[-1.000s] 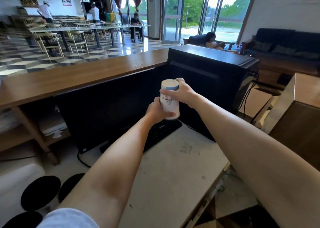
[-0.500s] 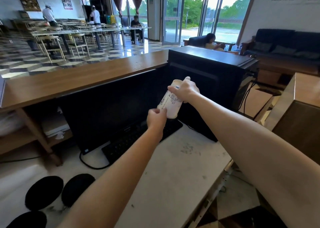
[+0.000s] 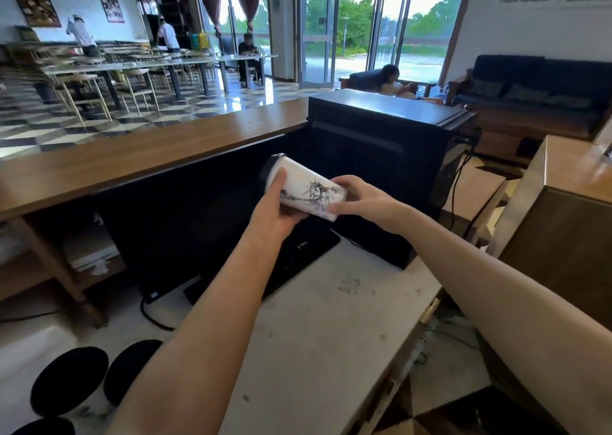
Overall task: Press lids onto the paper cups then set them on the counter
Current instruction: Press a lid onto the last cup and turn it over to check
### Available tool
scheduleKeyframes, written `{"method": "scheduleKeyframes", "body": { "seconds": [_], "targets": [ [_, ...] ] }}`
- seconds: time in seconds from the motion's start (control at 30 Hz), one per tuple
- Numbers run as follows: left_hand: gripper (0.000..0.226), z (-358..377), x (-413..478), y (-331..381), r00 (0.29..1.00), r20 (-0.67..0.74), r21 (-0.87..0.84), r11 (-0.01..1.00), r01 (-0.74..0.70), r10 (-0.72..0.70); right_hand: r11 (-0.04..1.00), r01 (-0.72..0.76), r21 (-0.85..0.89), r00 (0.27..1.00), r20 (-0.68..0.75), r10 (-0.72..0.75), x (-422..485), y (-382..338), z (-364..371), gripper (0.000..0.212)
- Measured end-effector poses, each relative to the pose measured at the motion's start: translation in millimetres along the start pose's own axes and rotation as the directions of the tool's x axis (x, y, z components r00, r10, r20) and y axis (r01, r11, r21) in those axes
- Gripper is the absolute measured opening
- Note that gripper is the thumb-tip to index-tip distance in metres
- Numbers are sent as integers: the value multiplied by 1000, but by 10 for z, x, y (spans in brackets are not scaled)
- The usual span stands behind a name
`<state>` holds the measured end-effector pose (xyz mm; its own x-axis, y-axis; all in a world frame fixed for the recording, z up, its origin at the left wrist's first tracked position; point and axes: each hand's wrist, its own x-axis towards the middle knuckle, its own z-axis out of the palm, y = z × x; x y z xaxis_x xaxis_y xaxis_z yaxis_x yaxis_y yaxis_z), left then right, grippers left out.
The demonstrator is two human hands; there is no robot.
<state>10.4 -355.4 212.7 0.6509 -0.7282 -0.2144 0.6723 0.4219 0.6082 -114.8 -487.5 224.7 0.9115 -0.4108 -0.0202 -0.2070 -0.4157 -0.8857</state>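
A white paper cup (image 3: pixel 306 189) with a dark printed drawing lies nearly on its side in the air above the black keyboard. A black lid (image 3: pixel 267 167) caps its upper-left end. My left hand (image 3: pixel 276 207) grips the cup from below near the lid, thumb up along its side. My right hand (image 3: pixel 356 199) holds the cup's base end at the right. The long brown wooden counter (image 3: pixel 149 156) runs behind, past the monitor.
A black monitor (image 3: pixel 185 216) and keyboard (image 3: pixel 298 252) stand on the white worktop (image 3: pixel 331 328). A black box-shaped machine (image 3: pixel 387 143) sits to the right. Three black round lids (image 3: pixel 69 381) lie at the lower left. A wooden cabinet (image 3: pixel 563 219) is at far right.
The cup has tipped from upright to nearly horizontal, its top now pointing left. My left hand has moved up and closed around it; my right hand has slid to the base end.
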Motion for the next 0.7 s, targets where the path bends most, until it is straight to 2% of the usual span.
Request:
{"method": "scheduleKeyframes", "body": {
  "seconds": [0.07, 0.13, 0.23, 0.33, 0.4, 0.5, 0.63, 0.7],
  "targets": [
    [37, 7, -40, 64, 998, 11, 149, 987, -66, 65, 999, -37, 20, 997, 63, 36, 0, -65, -60, 52],
    [37, 7, -57, 130, 990, 61, 276, 951, -140, 128, 1000, -24, -8, 995, 92, 24, 36, -137, -68, 55],
    [40, 49, -94, 235, 961, 215, 454, 853, -258, 176, 999, 37, -3, 987, 155, -36, 86, -224, 19, 54],
    [43, 76, -99, 357, 904, 389, 574, 720, -389, 177, 990, 82, 115, 989, 112, -95, 132, -224, 84, 64],
    [53, 80, -66, 431, 881, 446, 624, 651, -432, 157, 983, 114, 143, 992, 44, -122, 164, -203, 126, 70],
    [67, 113, -48, 498, 874, 469, 647, 623, -440, 130, 973, 137, 185, 991, -37, -132, 207, -207, 196, 72],
    [61, 122, -45, 597, 881, 459, 683, 589, -432, 114, 964, 153, 218, 987, -81, -138, 238, -234, 254, 72],
    [71, 97, -40, 632, 880, 464, 704, 562, -434, 99, 964, 157, 216, 986, -93, -140, 232, -242, 274, 72]
  ]
}}
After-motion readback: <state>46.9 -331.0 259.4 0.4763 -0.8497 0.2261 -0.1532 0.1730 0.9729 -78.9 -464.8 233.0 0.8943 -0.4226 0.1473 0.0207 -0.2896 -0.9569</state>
